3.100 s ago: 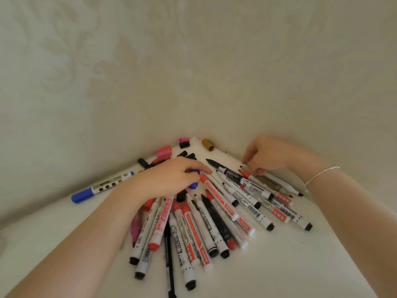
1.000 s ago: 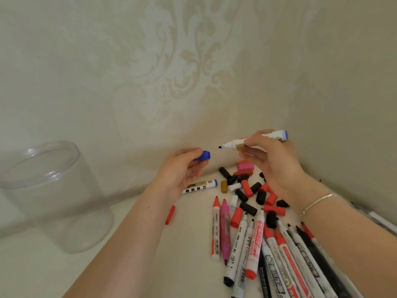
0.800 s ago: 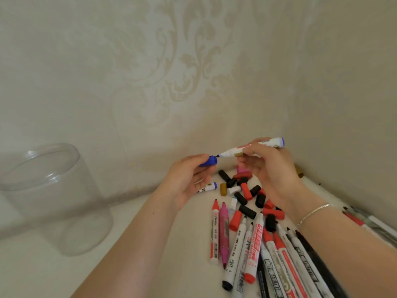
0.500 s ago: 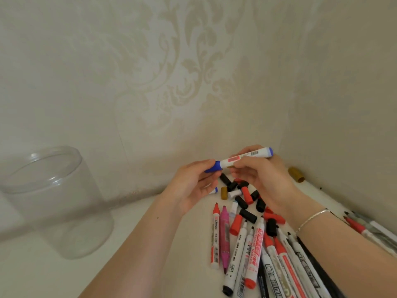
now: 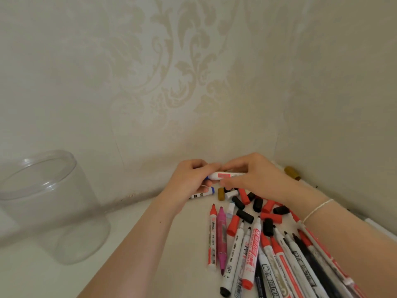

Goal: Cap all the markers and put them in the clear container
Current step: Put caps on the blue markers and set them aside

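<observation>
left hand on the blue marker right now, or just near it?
Touching. The head view shows the left hand with fingers curled round the capped end of the blue marker; the right hand grips its other end.

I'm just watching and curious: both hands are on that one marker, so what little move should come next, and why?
Probably carry the blue marker left to the clear container. The left hand and right hand hold it, blue cap seemingly on, and the container looks empty.
</observation>
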`<move>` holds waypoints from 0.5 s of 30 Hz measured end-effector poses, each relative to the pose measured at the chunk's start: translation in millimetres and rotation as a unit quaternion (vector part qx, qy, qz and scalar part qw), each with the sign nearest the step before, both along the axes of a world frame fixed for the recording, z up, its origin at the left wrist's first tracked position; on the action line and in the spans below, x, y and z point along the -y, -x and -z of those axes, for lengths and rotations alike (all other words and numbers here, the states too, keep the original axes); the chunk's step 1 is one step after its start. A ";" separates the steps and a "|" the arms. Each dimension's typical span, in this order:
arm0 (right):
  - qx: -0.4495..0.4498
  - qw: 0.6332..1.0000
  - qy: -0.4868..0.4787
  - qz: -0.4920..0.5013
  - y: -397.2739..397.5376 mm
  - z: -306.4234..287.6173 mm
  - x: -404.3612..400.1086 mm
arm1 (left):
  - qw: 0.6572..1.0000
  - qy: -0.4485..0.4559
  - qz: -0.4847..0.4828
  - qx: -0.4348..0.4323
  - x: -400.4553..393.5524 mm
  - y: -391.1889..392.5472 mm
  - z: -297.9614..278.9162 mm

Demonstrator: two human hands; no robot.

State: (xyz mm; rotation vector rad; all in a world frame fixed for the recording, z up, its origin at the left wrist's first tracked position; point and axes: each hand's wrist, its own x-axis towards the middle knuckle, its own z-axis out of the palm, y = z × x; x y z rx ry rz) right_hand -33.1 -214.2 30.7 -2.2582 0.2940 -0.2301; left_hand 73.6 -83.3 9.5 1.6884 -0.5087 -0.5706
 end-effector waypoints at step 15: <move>0.079 0.996 0.037 0.020 -10.7 -2.4 -6.3 | 0.987 0.006 -0.110 0.119 14.5 2.7 -2.6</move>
